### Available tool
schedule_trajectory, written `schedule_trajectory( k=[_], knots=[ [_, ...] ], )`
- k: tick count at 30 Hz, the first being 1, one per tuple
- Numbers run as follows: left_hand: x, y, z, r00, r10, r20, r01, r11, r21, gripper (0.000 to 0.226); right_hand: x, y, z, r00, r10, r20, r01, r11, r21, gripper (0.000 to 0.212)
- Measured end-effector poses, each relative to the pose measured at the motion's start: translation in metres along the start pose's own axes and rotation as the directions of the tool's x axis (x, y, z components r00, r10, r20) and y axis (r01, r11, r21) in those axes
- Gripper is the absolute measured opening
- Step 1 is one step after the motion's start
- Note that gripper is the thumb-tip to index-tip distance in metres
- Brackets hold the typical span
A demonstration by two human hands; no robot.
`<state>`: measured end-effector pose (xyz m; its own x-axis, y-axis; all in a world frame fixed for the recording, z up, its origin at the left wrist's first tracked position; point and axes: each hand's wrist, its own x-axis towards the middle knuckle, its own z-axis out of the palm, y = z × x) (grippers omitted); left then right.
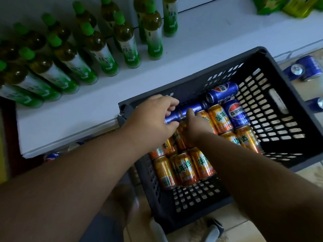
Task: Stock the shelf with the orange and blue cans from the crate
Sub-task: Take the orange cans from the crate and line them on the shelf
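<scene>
Fingers (170, 106) of the left hand (153, 117) curl over a blue Pepsi can (172, 117) lying on its side at the crate's near-shelf wall, thumb underneath, so the hand grips it. Just beside it, the right hand (196, 124) reaches in with its fingers (190, 112) bent over a second blue can (194, 107) that lies end to end with the first; they seem to close on it, though the palm hides the grasp and I cannot tell how firm it is.

Both forearms cover much of the middle of the crate (279, 109), a dark slatted plastic one resting against the shelf edge. Inside, two more blue Pepsi cans (227, 96) lie toward the far corner, and orange soda cans (185, 169) lie on their sides in rows beneath and around the hands; some are hidden under the wrists, so their count is unclear. The right part of the crate floor shows bare slats.

Beyond the crate runs the white shelf (104, 95), carrying rows of green-capped tea bottles (97, 48), the leftmost ones blurred and cut off by the frame. Green and yellow packets (286, 5) sit at the upper right, mostly out of view. Further blue cans (304, 69) lie on the tiled floor to the right of the crate, and a can or two peeks out from under the shelf's lower left edge, hard to make out.
</scene>
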<state>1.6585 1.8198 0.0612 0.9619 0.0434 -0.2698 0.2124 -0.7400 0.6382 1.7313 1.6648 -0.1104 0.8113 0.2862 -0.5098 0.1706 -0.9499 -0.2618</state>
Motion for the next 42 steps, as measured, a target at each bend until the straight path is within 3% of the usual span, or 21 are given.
schedule_trajectory(
  k=[4, 7, 9, 11, 13, 16, 18, 21, 25, 27, 32, 35, 39, 42],
  knots=[
    [0.014, -0.009, -0.010, 0.999, -0.001, 0.047, -0.001, 0.999, 0.050, 0.050, -0.019, -0.001, -0.032, 0.990, -0.052, -0.132, 0.093, 0.942, 0.323, 0.046],
    [0.015, -0.018, -0.023, 0.998, -0.053, 0.025, 0.050, 0.992, 0.115, 0.040, -0.041, -0.022, -0.077, 0.986, -0.074, -0.148, 0.153, 0.748, 0.645, 0.041],
    [0.011, -0.018, -0.033, 0.995, -0.103, -0.018, 0.104, 0.990, 0.094, 0.032, -0.056, -0.041, -0.109, 0.974, -0.122, -0.193, 0.225, 0.656, 0.721, 0.039],
    [0.002, -0.012, -0.044, 0.990, -0.141, -0.031, 0.139, 0.989, -0.045, 0.028, -0.074, -0.064, -0.139, 0.953, -0.160, -0.257, 0.302, 0.576, 0.759, 0.038],
    [-0.011, 0.000, -0.058, 0.983, -0.171, -0.065, 0.143, 0.939, -0.314, 0.023, -0.095, -0.085, -0.164, 0.937, -0.184, -0.296, 0.348, 0.465, 0.814, 0.038],
    [-0.037, 0.025, -0.078, 0.955, -0.254, -0.156, 0.091, 0.747, -0.658, 0.025, -0.130, -0.109, -0.188, 0.915, -0.211, -0.344, 0.397, 0.319, 0.861, 0.048],
    [-0.053, 0.038, -0.088, 0.944, -0.298, -0.140, 0.047, 0.542, -0.839, 0.033, -0.154, -0.122, -0.195, 0.909, -0.211, -0.360, 0.403, 0.219, 0.888, 0.055],
    [-0.073, 0.049, -0.105, 0.972, -0.219, -0.083, -0.023, 0.264, -0.964, 0.050, -0.180, -0.143, -0.203, 0.902, -0.301, -0.309, 0.326, 0.006, 0.945, 0.048],
    [-0.105, 0.046, -0.134, 0.992, -0.108, -0.057, -0.059, -0.017, -0.998, 0.060, -0.206, -0.175, -0.218, 0.819, -0.483, -0.310, 0.360, 0.011, 0.933, 0.043],
    [-0.122, 0.036, -0.146, 0.980, -0.171, -0.104, -0.106, -0.004, -0.994, 0.057, -0.218, -0.199, -0.221, 0.781, -0.526, -0.337, 0.414, 0.032, 0.910, 0.049],
    [-0.157, 0.010, -0.184, 0.861, -0.393, -0.322, -0.267, 0.189, -0.945, 0.054, -0.241, -0.266, -0.214, 0.762, -0.517, -0.390, 0.520, 0.130, 0.844, 0.063],
    [-0.169, -0.003, -0.207, 0.810, -0.411, -0.419, -0.347, 0.241, -0.906, 0.054, -0.245, -0.300, -0.216, 0.730, -0.567, -0.382, 0.554, 0.164, 0.816, 0.062],
    [-0.171, -0.019, -0.251, 0.788, -0.380, -0.484, -0.436, 0.211, -0.875, 0.058, -0.240, -0.342, -0.234, 0.634, -0.690, -0.349, 0.585, 0.133, 0.800, 0.046],
    [-0.163, -0.032, -0.295, 0.712, -0.382, -0.590, -0.482, 0.345, -0.805, 0.054, -0.225, -0.377, -0.255, 0.570, -0.742, -0.353, 0.626, 0.115, 0.771, 0.039]
  ],
)
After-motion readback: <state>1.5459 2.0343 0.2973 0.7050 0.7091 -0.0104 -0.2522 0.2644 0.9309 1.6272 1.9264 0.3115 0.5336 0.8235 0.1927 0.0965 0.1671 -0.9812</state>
